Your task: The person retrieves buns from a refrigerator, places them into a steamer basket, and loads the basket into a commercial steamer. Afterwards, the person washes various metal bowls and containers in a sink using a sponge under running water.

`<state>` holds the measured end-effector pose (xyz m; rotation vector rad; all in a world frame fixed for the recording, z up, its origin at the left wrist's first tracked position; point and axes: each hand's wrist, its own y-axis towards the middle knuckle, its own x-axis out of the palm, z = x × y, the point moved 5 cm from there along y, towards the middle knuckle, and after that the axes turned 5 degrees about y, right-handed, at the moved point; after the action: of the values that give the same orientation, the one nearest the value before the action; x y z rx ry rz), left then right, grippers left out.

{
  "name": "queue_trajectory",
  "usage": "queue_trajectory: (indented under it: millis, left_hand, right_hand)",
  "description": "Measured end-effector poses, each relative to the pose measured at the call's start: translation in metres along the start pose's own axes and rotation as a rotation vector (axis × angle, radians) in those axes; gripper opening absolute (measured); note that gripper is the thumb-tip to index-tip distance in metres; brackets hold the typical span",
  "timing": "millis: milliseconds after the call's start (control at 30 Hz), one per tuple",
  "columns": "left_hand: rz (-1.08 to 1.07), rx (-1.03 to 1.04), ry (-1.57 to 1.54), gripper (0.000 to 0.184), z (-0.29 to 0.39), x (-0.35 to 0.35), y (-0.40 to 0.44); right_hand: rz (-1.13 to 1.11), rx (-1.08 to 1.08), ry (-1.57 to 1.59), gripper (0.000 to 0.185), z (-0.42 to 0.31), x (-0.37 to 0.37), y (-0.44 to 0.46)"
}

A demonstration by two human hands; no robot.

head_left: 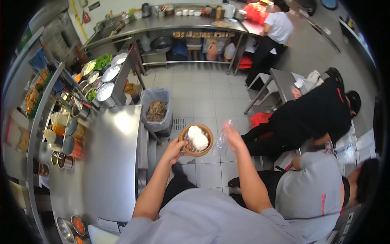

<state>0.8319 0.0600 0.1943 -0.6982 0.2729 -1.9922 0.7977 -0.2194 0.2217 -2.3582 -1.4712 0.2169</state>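
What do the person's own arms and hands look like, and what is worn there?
Short, plain grey sleeves leave both forearms bare. No watch or bracelet shows. The left hand looks ungloved. Clear plastic shows by the blurred right hand, so a glove there is unclear.

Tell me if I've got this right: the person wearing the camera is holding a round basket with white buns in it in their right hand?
Not quite: it is the left hand, not the right hand, that holds the round basket with white buns in it, as the head view shows.
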Motion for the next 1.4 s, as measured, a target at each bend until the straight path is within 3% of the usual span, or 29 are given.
queue_trajectory:
  millis: [33,200,267,400,500,567,600,667,733,833,967,1000,1067,1100,1133,1200,1333,1400]
  left_hand:
    - [-0.029,0.02,0.013,0.041,0.007,-0.006,0.016]
    - [-0.068,0.005,0.061,0.051,0.065,-0.044,0.085]
    - [-0.044,0.01,0.078,0.057,0.089,-0.07,0.117]
    - [0.001,-0.021,0.026,0.064,0.128,-0.125,0.177]
    - [0.1,-0.012,0.011,0.064,0.169,-0.159,0.201]
    - [0.155,0.023,-0.019,0.063,0.194,-0.174,0.215]
    - [0.177,0.028,-0.037,0.063,0.203,-0.184,0.224]
    - [0.227,0.1,-0.051,0.067,0.223,-0.196,0.244]
    - [0.28,0.162,-0.13,0.067,0.243,-0.198,0.261]
    - [0.38,0.177,-0.189,0.067,0.271,-0.206,0.29]
    - [0.423,0.157,-0.218,0.065,0.3,-0.22,0.347]
    - [0.441,0.152,-0.225,0.064,0.311,-0.224,0.364]
    - [0.448,0.221,-0.196,0.064,0.325,-0.235,0.415]
    - [0.483,0.216,-0.232,0.066,0.34,-0.239,0.439]
    - [0.515,0.214,-0.266,0.068,0.357,-0.244,0.466]
    - [0.483,0.196,-0.261,0.068,0.387,-0.251,0.52]
    - [0.534,0.26,-0.295,0.066,0.47,-0.266,0.615]
    - [0.555,0.271,-0.323,0.062,0.499,-0.282,0.657]
  right_hand:
    - [-0.002,0.005,0.164,0.056,0.015,-0.001,0.035]
    - [-0.081,0.041,0.196,0.05,0.018,0.066,0.17]
    - [-0.048,-0.14,-0.198,0.046,0.012,0.102,0.229]
    - [-0.117,-0.028,-0.502,0.042,0.04,0.161,0.328]
    - [-0.195,0.161,-0.32,0.045,0.07,0.212,0.392]
    - [-0.423,0.282,-0.009,0.043,0.087,0.264,0.411]
    - [-0.556,0.343,0.346,0.044,0.049,0.305,0.377]
    - [-0.775,0.266,0.593,0.055,0.01,0.353,0.357]
    - [-0.961,0.683,1.035,0.063,-0.057,0.393,0.327]
    - [-1.072,0.673,1.065,0.065,-0.055,0.413,0.372]
    - [-1.228,0.516,0.678,0.065,-0.049,0.428,0.465]
    - [-1.289,0.346,0.462,0.064,-0.049,0.43,0.497]
    - [-1.347,-0.385,-0.172,0.064,-0.056,0.425,0.571]
    - [-1.304,-0.598,-0.404,0.064,-0.055,0.415,0.613]
    - [-1.262,-0.628,-0.576,0.064,-0.054,0.403,0.659]
    - [-0.939,0.499,-1.236,0.07,-0.012,0.329,0.774]
    - [-0.714,0.524,-1.172,0.063,-0.1,0.295,0.909]
    - [-0.636,0.419,-0.865,0.047,-0.143,0.311,0.965]
